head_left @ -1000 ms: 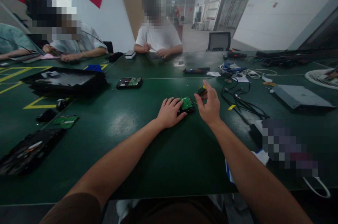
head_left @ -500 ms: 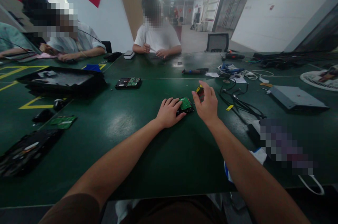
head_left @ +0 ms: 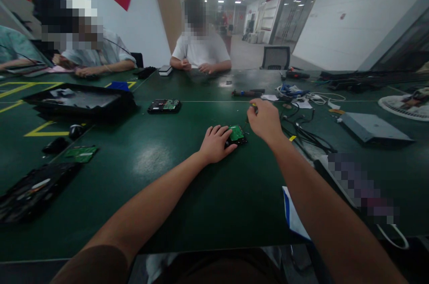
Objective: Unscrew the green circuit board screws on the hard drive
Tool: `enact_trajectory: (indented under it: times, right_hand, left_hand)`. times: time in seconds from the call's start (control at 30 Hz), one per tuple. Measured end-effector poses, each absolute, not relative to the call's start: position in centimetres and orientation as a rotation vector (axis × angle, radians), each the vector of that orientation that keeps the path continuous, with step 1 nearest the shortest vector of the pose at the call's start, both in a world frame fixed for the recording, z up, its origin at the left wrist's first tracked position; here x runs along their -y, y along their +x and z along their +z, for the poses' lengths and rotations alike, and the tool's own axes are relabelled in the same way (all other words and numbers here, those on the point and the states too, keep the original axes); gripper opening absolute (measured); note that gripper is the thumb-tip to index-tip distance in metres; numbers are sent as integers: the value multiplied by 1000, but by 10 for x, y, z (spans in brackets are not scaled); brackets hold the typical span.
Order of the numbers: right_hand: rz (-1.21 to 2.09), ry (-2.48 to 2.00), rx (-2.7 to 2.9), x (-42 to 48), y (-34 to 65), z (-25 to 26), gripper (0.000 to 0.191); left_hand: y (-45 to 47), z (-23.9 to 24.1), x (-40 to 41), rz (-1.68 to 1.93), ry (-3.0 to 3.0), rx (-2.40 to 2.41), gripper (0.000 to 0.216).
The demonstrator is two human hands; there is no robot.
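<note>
Near the middle of the dark green tabletop [head_left: 187, 203], a flat black oblong device [head_left: 243, 141] lies with a green circuit board [head_left: 237, 132] uppermost. The left hand [head_left: 215, 143] is half open, fingers fanned over the device's left end and thumb along its near edge, so it has hold of it. The right hand [head_left: 264, 116] is closed, its fingers curled around a slim tool with a yellow handle [head_left: 254, 105], probably a screwdriver, just beyond the device's far right corner. Whether the tip touches anything is too small to tell.

The step in hand seems to be working a fastening at that end; the next move calls for a firm left hand and the tip set squarely.

Close by on the right, a tangle of black cables [head_left: 306, 136] could catch the right wrist, with a grey metal box [head_left: 375, 127] beyond. Farther left are a second black device with a green board [head_left: 164, 106], a shallow black tray [head_left: 83, 98] and a loose green circuit board [head_left: 81, 153]. Co-workers sit across the table, well apart from these hands.
</note>
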State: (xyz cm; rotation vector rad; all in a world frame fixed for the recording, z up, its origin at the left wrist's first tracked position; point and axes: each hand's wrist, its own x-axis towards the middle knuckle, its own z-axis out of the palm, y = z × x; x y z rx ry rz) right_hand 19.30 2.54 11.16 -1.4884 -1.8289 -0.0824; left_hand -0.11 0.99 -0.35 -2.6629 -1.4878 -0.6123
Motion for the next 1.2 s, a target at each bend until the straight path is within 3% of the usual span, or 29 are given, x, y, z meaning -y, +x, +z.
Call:
enact_trajectory:
  times: [0.17, 0.3, 0.5, 0.67, 0.9, 1.2]
  right_hand:
    - [152, -1465, 1823, -29, 195, 120, 23]
    - [390, -1352, 1858, -33, 197, 120, 33]
    - [745, -1271, 1730, -40, 206, 118, 23]
    - [609, -1203, 1916, -33, 218, 120, 32]
    - [654, -1240, 1826, -27, 217, 121, 27]
    - [255, -1263, 2047, -32, 212, 127, 19]
  left_hand:
    - [-1, -4, -10, -612, -2661, 1502, 66]
    - [-1, -2, -9, -616, -2655, 1496, 66]
    - [-1, 0, -8, -614, -2661, 1498, 66]
    - [0, 2, -8, -598, -2675, 1517, 66]
    - [0, -1, -9, -583, -2678, 1523, 67]
    - [1, 1, -7, -555, -2690, 1523, 66]
